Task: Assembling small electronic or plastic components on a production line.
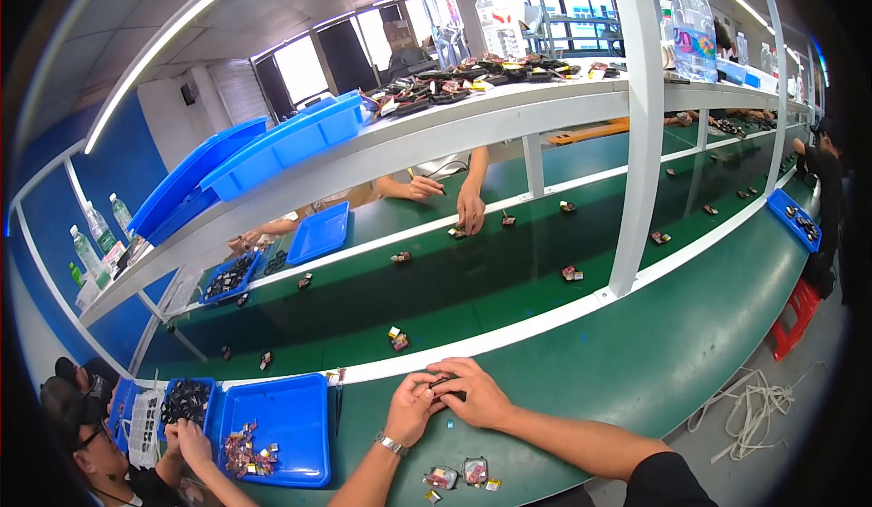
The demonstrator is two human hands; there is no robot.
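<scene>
My left hand (411, 409), with a metal watch at its wrist, and my right hand (476, 396) meet over the green bench (581, 375). Between their fingers is a small black casing piece (447, 389), mostly covered by the fingers. Both hands are closed on it. Just in front of me lie two small circuit assemblies, a left one (441, 477) and a right one (475, 471), with silvery tops, dark rims and reddish wires. Small silver and yellow cells lie beside them. To the left of my hands, a blue tray (300, 407) holds a heap of wired parts (250, 451).
A dark green conveyor (472, 280) runs behind a white rail, carrying scattered wired parts. A white post (636, 144) rises to a shelf (545, 98) with bottles, parts and blue trays. A co-worker's hands (186, 439) work at left; another's hands (463, 200) reach over the belt.
</scene>
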